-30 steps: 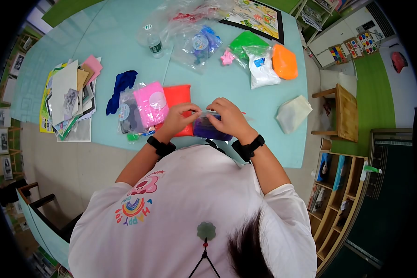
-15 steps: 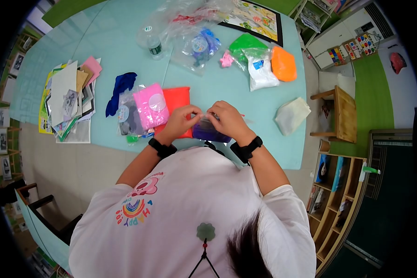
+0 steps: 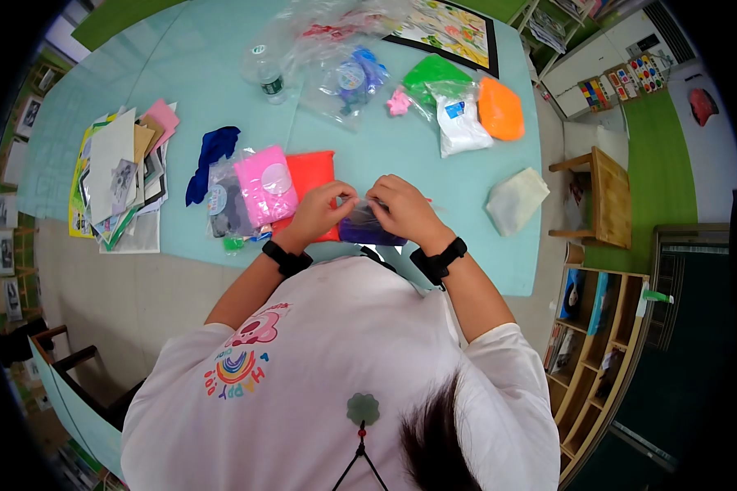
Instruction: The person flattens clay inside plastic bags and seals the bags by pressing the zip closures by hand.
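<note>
Left hand (image 3: 323, 211) and right hand (image 3: 404, 209), mid-frame, seem to pinch the purple packet (image 3: 370, 233) by its upper edge; light, even tension should limit ragged tearing.

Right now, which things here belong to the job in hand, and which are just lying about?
Seemingly in the job:
- purple packet
- left hand
- right hand

Seemingly just lying about:
- pink packet
- red packet
- orange packet
- bottle
- framed picture
- paper pile
</note>
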Demonstrator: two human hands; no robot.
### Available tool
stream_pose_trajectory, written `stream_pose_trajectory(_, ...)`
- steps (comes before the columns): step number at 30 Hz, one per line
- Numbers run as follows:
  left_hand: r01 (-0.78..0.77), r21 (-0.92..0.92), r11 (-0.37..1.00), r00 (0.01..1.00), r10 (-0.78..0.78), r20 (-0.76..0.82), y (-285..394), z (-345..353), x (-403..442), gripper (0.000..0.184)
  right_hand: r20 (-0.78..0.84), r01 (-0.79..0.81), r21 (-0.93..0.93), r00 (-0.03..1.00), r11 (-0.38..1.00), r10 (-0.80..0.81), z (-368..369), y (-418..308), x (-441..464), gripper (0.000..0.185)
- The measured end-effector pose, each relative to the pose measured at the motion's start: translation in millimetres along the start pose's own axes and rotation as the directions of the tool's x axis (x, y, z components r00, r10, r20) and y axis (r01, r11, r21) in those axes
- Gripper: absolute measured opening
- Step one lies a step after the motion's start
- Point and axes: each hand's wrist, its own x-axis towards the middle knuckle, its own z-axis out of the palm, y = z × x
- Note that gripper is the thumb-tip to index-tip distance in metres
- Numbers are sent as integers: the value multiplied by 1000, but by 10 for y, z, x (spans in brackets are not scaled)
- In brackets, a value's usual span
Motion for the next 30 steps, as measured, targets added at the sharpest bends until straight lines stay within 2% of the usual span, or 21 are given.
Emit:
stream_pose_trajectory(5,-30,36,999,997,27,79,-1,-58,37,13,-20,40,11,999,999,-40,37,-38,41,11)
stream_pose_trajectory(8,-64,97,993,996,57,68,66,-33,58,13,-29,43,-5,999,999,-44,71,-19,49,11)
stream_pose_trajectory(11,-175,189,966,984,164,71,76,-6,51,12,-46,35,8,998,999,-34,81,8,49,8)
stream_pose_trajectory(15,-136,183,974,991,129,47,58,-25,15,12,-100,56,14,994,998,-54,69,-11,29,6)
stream_pose_trajectory(17,-79,157,984,997,78,16,11,-26,-11,12,-80,34,-44,996,998,-38,16,51,-1,7)
stream_pose_trajectory(20,-73,160,984,997,71,19,29,-16,-9,13,-97,34,-97,994,995,-44,64,88,-25,6)
stream_pose_trajectory(23,-183,172,968,983,186,3,152,-58,36,12,-122,59,-88,990,994,-70,133,46,-51,3)
stream_pose_trajectory(26,-195,227,954,978,170,124,92,-89,65,12,-102,33,-34,994,999,-36,76,10,-40,4)
stream_pose_trajectory(27,-195,208,958,979,178,97,92,-83,53,12,-89,12,-13,996,1000,-13,38,-4,-38,6)
stream_pose_trajectory(30,-194,155,969,981,191,29,101,-29,25,11,-91,68,-57,993,996,-73,-33,-3,-47,9)
